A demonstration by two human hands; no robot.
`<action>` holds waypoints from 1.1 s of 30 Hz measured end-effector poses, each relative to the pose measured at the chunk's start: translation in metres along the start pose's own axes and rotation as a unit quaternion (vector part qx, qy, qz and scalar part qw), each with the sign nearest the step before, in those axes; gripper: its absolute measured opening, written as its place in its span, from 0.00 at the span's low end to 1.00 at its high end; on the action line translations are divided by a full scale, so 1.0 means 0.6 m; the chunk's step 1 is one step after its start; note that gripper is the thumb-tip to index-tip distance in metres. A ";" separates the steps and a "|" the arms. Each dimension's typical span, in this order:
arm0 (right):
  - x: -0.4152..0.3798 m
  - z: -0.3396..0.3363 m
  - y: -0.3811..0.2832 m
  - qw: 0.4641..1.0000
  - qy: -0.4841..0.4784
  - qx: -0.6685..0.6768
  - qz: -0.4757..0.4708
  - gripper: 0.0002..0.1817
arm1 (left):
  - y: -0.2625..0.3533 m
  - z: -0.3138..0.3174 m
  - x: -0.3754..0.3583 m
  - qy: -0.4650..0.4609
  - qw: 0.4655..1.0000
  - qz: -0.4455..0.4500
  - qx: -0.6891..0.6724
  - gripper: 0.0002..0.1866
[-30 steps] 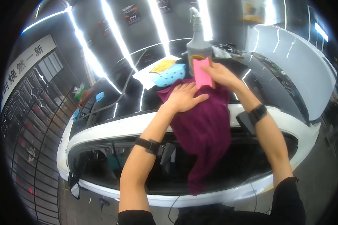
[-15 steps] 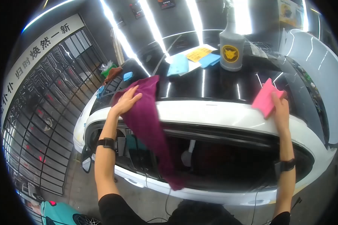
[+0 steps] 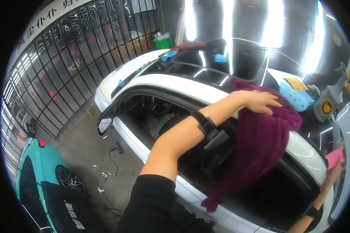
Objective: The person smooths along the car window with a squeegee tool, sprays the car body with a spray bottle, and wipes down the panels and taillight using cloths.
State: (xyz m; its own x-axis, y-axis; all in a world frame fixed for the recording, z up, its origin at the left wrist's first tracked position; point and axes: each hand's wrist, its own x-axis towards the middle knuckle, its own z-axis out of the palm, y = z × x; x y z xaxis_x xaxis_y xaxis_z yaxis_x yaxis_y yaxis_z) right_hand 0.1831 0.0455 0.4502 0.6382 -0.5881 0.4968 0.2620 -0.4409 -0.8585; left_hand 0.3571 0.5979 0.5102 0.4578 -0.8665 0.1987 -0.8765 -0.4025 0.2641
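My left hand (image 3: pixel 259 101) lies on a purple towel (image 3: pixel 262 141), its fingers stretched out over the cloth. The towel is draped across the roof edge of a white car (image 3: pixel 169 82) and hangs down over the side windows. At the far right, my right hand (image 3: pixel 333 175) grips a pink block (image 3: pixel 333 157), whose material I cannot make out, near the rear part of the roof. Part of that hand's fingers is hidden behind the block.
On the dark roof are a light blue pad (image 3: pixel 295 95), a yellow card (image 3: pixel 296 84) and a spray bottle (image 3: pixel 325 108). A blue cloth (image 3: pixel 221 58) lies further forward. A teal car (image 3: pixel 46 167) stands at left, with a cable (image 3: pixel 112 159) on the floor.
The view has swung left toward the car's front. The towel is bunched up more under my left hand, and my right hand with the pink block now appears at the far right edge.
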 end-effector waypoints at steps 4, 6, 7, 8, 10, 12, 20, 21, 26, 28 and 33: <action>-0.006 -0.006 -0.008 0.986 0.163 -0.002 0.028 0.31 | -0.120 -0.052 -0.125 0.009 0.999 -0.033 -0.019 0.34; -0.066 0.028 -0.058 0.961 0.264 -0.066 0.054 0.33 | -0.184 -0.083 -0.207 0.012 0.999 -0.039 -0.026 0.34; -0.095 0.050 -0.071 0.956 0.279 -0.080 0.033 0.33 | -0.216 -0.097 -0.248 0.013 0.998 -0.049 -0.031 0.35; -0.125 0.068 -0.081 0.952 0.294 -0.089 0.012 0.33 | -0.239 -0.110 -0.283 0.019 0.998 -0.048 -0.037 0.35; -0.170 0.121 -0.108 0.945 0.310 -0.106 -0.016 0.32 | -0.289 -0.131 -0.361 0.032 0.996 -0.073 -0.035 0.35; -0.213 0.180 -0.130 0.940 0.319 -0.119 -0.031 0.31 | -0.346 -0.157 -0.435 0.030 0.993 -0.095 -0.066 0.36; -0.275 0.321 -0.170 0.935 0.315 -0.139 -0.080 0.27 | -0.501 -0.179 -0.679 0.110 0.972 -0.169 -0.123 0.36; -0.273 0.325 -0.174 0.935 0.313 -0.142 -0.086 0.27 | -0.513 -0.175 -0.700 0.131 0.964 -0.179 -0.148 0.36; -0.312 0.360 -0.210 0.919 0.330 -0.177 -0.122 0.25 | -0.518 -0.175 -0.753 0.147 0.955 -0.196 -0.171 0.35; -0.363 0.401 -0.253 0.901 0.355 -0.192 -0.160 0.24 | -0.549 -0.164 -0.794 0.159 0.956 -0.183 -0.166 0.35; -0.497 0.580 -0.332 0.872 0.373 -0.198 -0.246 0.22 | -0.617 -0.102 -0.903 0.180 0.941 -0.245 -0.151 0.37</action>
State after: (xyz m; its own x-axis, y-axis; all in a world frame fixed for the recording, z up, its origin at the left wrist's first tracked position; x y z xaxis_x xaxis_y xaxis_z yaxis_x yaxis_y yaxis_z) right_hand 0.1929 0.5446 0.4288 -0.1686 -0.4738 0.8643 0.0073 -0.8774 -0.4796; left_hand 0.4427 1.2343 0.3624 0.8647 -0.4204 0.2750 -0.4890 -0.5792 0.6522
